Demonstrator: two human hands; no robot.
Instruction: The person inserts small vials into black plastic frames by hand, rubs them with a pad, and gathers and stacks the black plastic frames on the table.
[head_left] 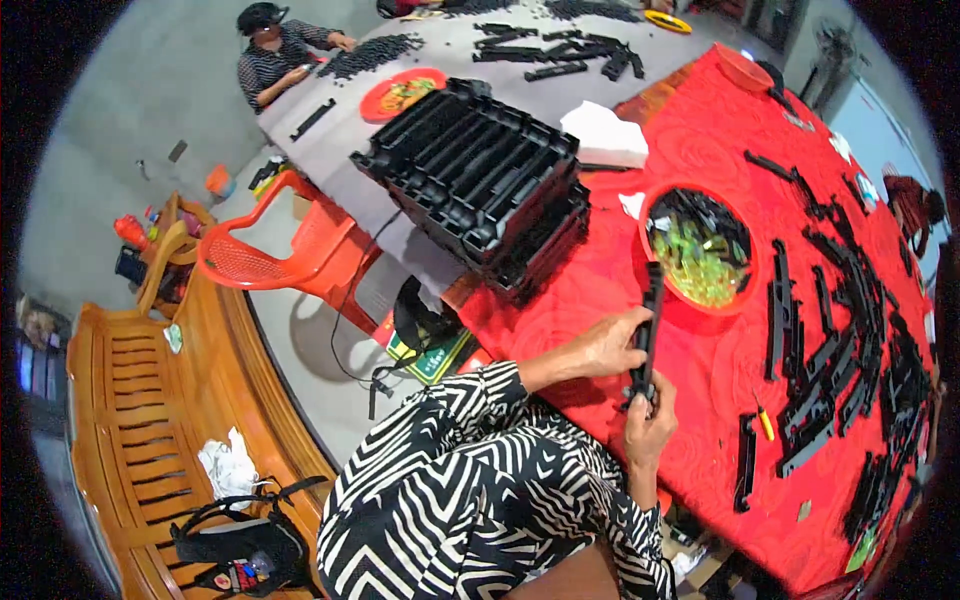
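Note:
In front of me, over the near edge of the red tablecloth, I hold a long narrow black plastic part point(653, 300) upright. My left hand point(612, 345) is closed round its middle. Lower down, my right hand point(650, 415) pinches its bottom end, and the fingers cover part of it. Just beyond the part's top stands a red round basin point(757, 255), with small green-yellow pieces point(700, 265) and dark pieces inside. Right of my hands lie a yellow-handled tool point(765, 422) and a single black strip point(745, 465).
Stacked black plastic trays point(480, 165) stand ahead to the left. Many black strips point(840, 350) are heaped on the red cloth point(690, 370) at right. A red chair point(290, 250) and wooden bench point(130, 400) are left. Another person point(280, 60) sits across the grey table.

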